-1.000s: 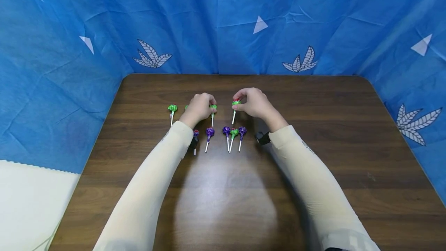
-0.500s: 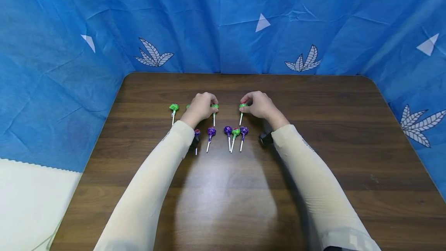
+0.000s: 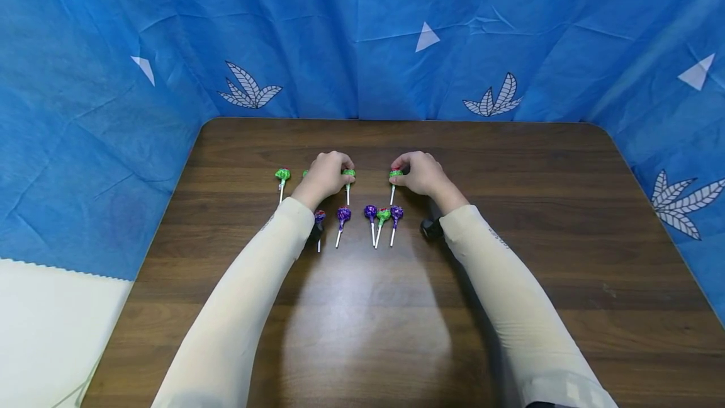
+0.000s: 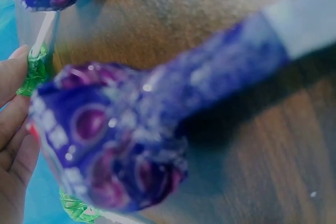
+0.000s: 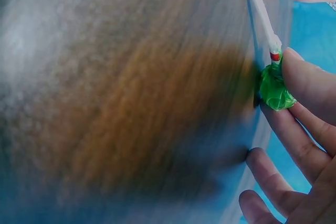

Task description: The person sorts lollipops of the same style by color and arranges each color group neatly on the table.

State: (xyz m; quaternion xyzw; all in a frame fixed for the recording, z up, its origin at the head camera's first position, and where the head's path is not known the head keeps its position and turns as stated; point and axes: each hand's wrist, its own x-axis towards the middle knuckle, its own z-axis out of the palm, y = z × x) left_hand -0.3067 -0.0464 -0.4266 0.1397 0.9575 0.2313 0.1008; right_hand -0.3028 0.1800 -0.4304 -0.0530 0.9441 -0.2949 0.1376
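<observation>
My left hand (image 3: 325, 175) pinches the head of a green-wrapped lollipop (image 3: 348, 173), its white stick pointing toward me. Level with it on the right, my right hand (image 3: 423, 172) holds another green lollipop (image 5: 275, 88) between thumb and fingers, the stick down against the table. Past my left hand lies a green lollipop (image 3: 282, 174), and one more is mostly hidden behind that hand. A nearer row has a purple lollipop (image 3: 343, 214) and, close together, a purple one (image 3: 370, 212), a green one (image 3: 382, 214) and a purple one (image 3: 396, 213).
Under my left wrist lies a purple lollipop (image 4: 105, 135), large in the left wrist view. The brown wooden table (image 3: 538, 238) ends at a blue curtain (image 3: 317, 30) behind and at both sides. A white surface (image 3: 51, 326) shows at the lower left.
My right hand has shifted a little right and toward me with its green lollipop, then settled. My left hand has stayed nearly still on its own lollipop. The head view shifted slightly.
</observation>
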